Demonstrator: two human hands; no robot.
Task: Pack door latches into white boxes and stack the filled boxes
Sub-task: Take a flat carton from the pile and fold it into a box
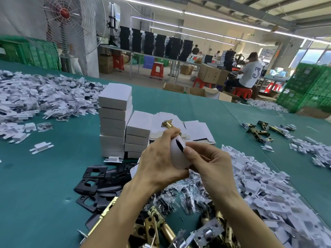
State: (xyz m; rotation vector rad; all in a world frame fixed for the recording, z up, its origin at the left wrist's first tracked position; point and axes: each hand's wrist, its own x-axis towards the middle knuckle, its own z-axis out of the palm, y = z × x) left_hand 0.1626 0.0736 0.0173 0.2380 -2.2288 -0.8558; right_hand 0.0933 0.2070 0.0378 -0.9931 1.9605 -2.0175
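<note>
My left hand [161, 158] grips a brass door latch [168, 124] whose faceplate end sticks up above my fingers, together with a white box [177, 156] held against my palm. A black part shows in the box's opening. My right hand [206, 160] pinches the box's edge with thumb and fingers. Behind my hands stand two stacks of closed white boxes, a tall one [113, 120] and a lower one [138, 135]. Flat unfolded box blanks [198, 131] lie right of the stacks.
Black strike plates [96, 183] lie left of my arms. Loose brass latches [157, 228] and bagged screws [186, 197] lie below my hands. White plastic inserts are heaped at right [265, 192] and far left [35, 99]. More latches [259, 129] lie on the green table [53, 172].
</note>
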